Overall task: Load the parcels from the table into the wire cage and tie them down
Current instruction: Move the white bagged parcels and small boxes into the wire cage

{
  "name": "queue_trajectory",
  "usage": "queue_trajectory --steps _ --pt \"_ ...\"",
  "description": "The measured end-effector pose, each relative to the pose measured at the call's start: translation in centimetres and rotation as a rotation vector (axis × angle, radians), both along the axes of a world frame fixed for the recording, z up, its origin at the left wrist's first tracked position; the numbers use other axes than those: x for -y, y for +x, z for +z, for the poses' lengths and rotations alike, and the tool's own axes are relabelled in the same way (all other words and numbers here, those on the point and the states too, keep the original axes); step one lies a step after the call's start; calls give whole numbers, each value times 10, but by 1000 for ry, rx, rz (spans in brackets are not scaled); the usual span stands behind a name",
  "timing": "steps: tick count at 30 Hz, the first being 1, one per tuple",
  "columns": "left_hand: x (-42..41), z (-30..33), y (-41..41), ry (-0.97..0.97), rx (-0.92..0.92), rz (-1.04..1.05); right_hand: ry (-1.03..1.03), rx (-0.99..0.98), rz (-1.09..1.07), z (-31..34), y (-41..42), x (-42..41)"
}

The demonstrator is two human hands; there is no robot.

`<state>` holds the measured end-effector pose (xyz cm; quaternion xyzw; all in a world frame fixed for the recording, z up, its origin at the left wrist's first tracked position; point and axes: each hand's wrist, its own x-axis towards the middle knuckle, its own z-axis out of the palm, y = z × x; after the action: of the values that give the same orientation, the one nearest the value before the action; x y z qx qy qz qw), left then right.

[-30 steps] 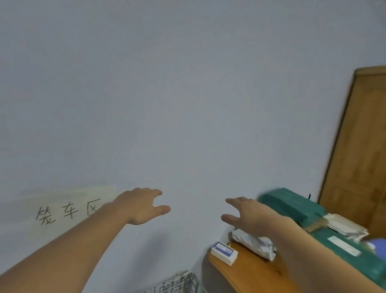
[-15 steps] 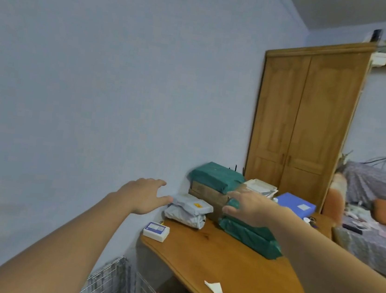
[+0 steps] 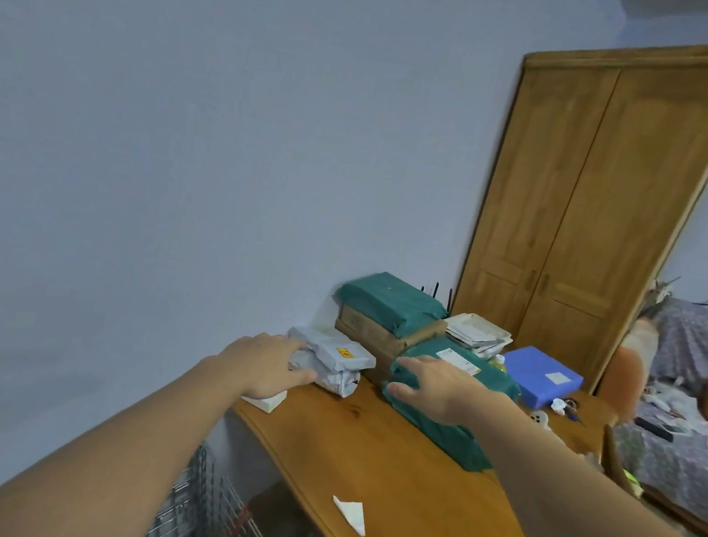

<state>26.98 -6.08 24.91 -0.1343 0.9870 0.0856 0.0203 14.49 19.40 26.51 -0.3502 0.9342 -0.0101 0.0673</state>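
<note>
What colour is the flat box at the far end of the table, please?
Blue, with a small pale label; the head view shows the flat box clearly.

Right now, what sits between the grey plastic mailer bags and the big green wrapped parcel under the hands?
In the head view, a brown cardboard box, with another green parcel on top.

My view has swung right onto the table [image 3: 386, 464]. My left hand [image 3: 266, 367] has reached the grey parcel [image 3: 332, 355]; my right hand [image 3: 440, 388] now lies on the green parcel [image 3: 457, 432].
</note>
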Motion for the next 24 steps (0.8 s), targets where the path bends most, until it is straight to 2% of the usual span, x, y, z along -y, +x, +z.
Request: queue_trajectory --steps 12,19,24 --pt "55 -56 -88 47 86 9 44 47 -52 -38 -85 38" --pt "65 -93 -136 77 127 -56 84 130 -33 -90 -131 63" --pt "87 -123 -177 130 172 -3 147 167 15 -124 -174 90"
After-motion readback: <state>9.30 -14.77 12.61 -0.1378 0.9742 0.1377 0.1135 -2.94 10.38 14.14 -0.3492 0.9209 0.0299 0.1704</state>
